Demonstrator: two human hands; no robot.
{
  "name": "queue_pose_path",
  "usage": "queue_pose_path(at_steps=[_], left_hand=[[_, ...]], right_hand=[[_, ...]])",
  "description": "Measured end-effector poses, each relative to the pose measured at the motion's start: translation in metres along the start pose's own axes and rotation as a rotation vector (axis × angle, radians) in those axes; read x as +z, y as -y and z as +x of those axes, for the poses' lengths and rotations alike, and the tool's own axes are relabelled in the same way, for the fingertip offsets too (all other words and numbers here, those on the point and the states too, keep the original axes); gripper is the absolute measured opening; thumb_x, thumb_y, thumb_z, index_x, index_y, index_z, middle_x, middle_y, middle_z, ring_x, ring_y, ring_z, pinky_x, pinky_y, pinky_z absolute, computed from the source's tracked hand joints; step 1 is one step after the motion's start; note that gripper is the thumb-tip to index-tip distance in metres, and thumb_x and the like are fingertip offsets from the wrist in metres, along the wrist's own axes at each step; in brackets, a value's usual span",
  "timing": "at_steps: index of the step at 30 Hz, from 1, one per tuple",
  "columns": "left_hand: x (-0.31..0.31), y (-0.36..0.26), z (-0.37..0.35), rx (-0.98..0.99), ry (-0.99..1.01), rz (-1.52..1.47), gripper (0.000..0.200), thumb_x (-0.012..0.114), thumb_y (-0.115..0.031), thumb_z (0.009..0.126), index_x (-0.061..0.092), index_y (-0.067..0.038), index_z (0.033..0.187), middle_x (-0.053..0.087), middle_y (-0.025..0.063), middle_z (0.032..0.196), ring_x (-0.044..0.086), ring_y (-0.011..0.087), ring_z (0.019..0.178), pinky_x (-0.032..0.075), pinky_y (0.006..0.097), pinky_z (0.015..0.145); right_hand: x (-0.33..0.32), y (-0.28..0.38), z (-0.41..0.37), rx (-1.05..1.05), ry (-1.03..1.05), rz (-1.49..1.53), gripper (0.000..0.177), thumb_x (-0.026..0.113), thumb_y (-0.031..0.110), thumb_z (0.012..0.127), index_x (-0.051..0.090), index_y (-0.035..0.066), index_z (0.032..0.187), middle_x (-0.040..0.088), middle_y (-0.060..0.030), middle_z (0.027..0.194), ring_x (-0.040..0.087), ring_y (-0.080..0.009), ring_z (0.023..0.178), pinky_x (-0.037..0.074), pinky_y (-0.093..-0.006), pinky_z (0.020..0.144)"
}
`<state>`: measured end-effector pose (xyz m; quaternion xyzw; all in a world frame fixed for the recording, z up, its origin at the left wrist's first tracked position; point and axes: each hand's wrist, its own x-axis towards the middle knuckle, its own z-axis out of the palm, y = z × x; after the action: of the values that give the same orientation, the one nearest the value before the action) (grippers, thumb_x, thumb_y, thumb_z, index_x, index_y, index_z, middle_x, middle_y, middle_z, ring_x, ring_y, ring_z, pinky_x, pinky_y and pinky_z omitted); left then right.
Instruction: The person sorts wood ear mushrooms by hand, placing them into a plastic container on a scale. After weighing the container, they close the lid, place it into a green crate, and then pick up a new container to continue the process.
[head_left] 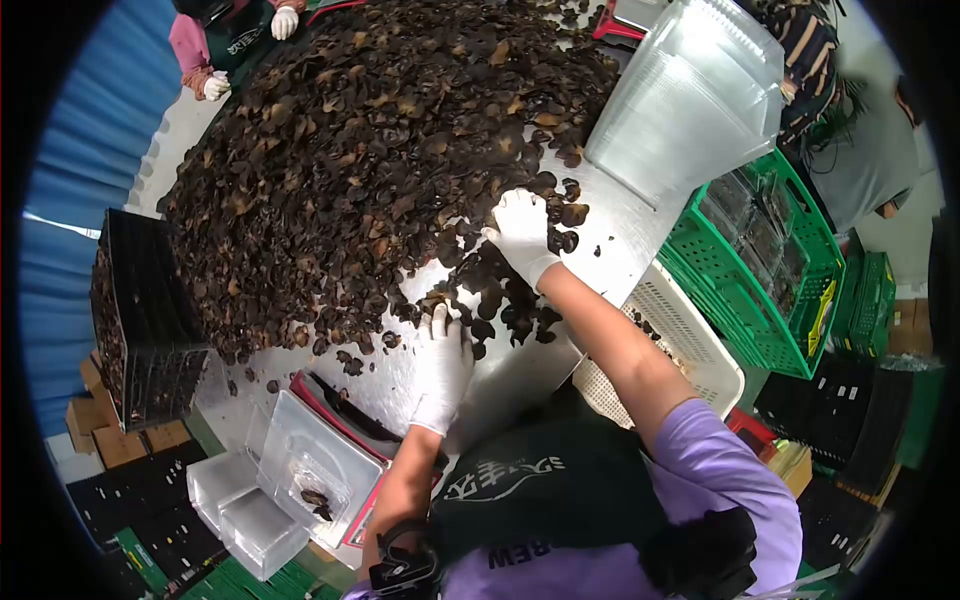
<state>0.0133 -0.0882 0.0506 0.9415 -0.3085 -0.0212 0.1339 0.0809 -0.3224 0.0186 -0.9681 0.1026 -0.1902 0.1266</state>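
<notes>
A wide heap of dark brown wood ear mushrooms (370, 150) covers most of the metal table (625, 215). My left hand (440, 375), in a white glove, lies stretched out at the heap's near edge, its fingertips touching some mushrooms. My right hand (522, 235), gloved too, rests on mushrooms further up and to the right, with the thumb spread away. No held item shows in either hand; what is under the palms is hidden. Left of my left forearm, a clear plastic container (310, 455) with a few mushroom pieces inside sits on a red-edged scale (350, 415).
Stacked clear containers (690, 90) stand at the table's right edge. Beyond them are a green crate (740, 290) and a cream basket (700, 325). A black crate (155, 310) stands at left. Another person's gloved hand (285, 22) shows at upper left.
</notes>
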Motion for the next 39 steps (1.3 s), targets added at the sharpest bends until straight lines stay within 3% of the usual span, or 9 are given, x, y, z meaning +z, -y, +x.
queue_pose_path(at_steps=[3,6,13,16,19,25,33,35,39], left_hand=[[-0.009,-0.004,-0.014,0.003,0.068,-0.062,0.042,0.064,-0.013,0.076,0.057,-0.002,0.117,0.041,0.0204,0.137,0.04,0.04,0.12,0.037,0.0446,0.099],[-0.023,-0.012,-0.019,-0.012,-0.036,-0.289,0.034,0.06,-0.007,0.079,0.061,-0.001,0.113,0.042,0.0201,0.137,0.044,0.0385,0.116,0.036,0.0441,0.1],[-0.034,-0.001,-0.025,-0.047,-0.183,-0.38,0.029,0.061,-0.003,0.078,0.065,-0.005,0.107,0.053,0.0176,0.126,0.05,0.0348,0.114,0.039,0.0414,0.098],[-0.022,0.012,-0.009,-0.005,-0.294,-0.343,0.03,0.062,-0.003,0.077,0.063,-0.005,0.107,0.055,0.0195,0.124,0.05,0.0349,0.115,0.039,0.0417,0.1],[-0.005,0.014,0.026,-0.006,-0.395,-0.224,0.038,0.065,-0.007,0.075,0.059,-0.003,0.113,0.054,0.019,0.124,0.05,0.0352,0.115,0.039,0.0425,0.099],[0.007,0.022,0.02,-0.001,-0.078,-0.06,0.041,0.067,-0.019,0.075,0.059,0.003,0.108,0.056,0.0187,0.118,0.045,0.0377,0.119,0.036,0.0442,0.1],[-0.012,0.026,-0.029,-0.003,-0.141,-0.206,0.032,0.066,-0.017,0.077,0.062,-0.005,0.106,0.056,0.016,0.123,0.047,0.0356,0.118,0.036,0.0445,0.1],[-0.02,0.031,-0.025,-0.032,-0.194,-0.133,0.031,0.066,-0.013,0.076,0.062,-0.006,0.106,0.054,0.0164,0.125,0.049,0.0347,0.116,0.036,0.0444,0.099],[-0.039,0.04,-0.011,-0.086,-0.23,-0.199,0.028,0.065,-0.012,0.078,0.063,-0.006,0.105,0.057,0.0153,0.119,0.049,0.0328,0.115,0.037,0.043,0.099]], right_hand=[[0.006,-0.001,0.0,0.059,0.116,-0.079,0.02,0.066,0.029,0.072,0.066,0.013,0.082,0.055,-0.0058,0.099,0.046,-0.0248,0.109,0.034,-0.0423,0.093],[-0.022,-0.008,-0.025,-0.048,-0.241,0.167,0.014,0.066,0.021,0.073,0.066,0.012,0.084,0.059,-0.0046,0.107,0.048,-0.0252,0.114,0.031,-0.045,0.099],[-0.155,-0.073,-0.182,0.022,0.291,0.161,0.027,0.067,0.035,0.078,0.069,0.01,0.087,0.064,-0.0068,0.088,0.06,-0.026,0.089,0.043,-0.0428,0.08],[-0.184,-0.089,-0.221,0.256,0.715,-0.224,0.039,0.072,0.042,0.071,0.07,0.007,0.087,0.064,-0.0159,0.076,0.062,-0.0318,0.079,0.046,-0.0434,0.072],[-0.171,-0.084,-0.236,0.35,0.403,-0.133,0.032,0.07,0.034,0.075,0.069,0.007,0.093,0.066,-0.015,0.089,0.062,-0.0311,0.085,0.045,-0.0431,0.077],[-0.121,0.003,-0.161,0.1,0.065,0.334,0.019,0.067,0.016,0.078,0.067,0.006,0.094,0.066,-0.0104,0.094,0.061,-0.0277,0.092,0.046,-0.0361,0.083],[-0.043,0.057,-0.053,-0.087,0.025,0.31,0.026,0.066,0.015,0.072,0.066,0.009,0.098,0.06,-0.0071,0.109,0.052,-0.0256,0.11,0.038,-0.0389,0.093],[-0.008,0.049,-0.046,-0.122,0.138,-0.179,0.028,0.066,0.017,0.071,0.065,0.011,0.098,0.059,-0.0044,0.11,0.048,-0.0254,0.116,0.034,-0.0421,0.096],[-0.032,0.037,-0.052,-0.084,-0.229,0.218,0.012,0.068,0.014,0.07,0.064,0.01,0.081,0.059,-0.0035,0.102,0.051,-0.0254,0.111,0.036,-0.0436,0.093]])
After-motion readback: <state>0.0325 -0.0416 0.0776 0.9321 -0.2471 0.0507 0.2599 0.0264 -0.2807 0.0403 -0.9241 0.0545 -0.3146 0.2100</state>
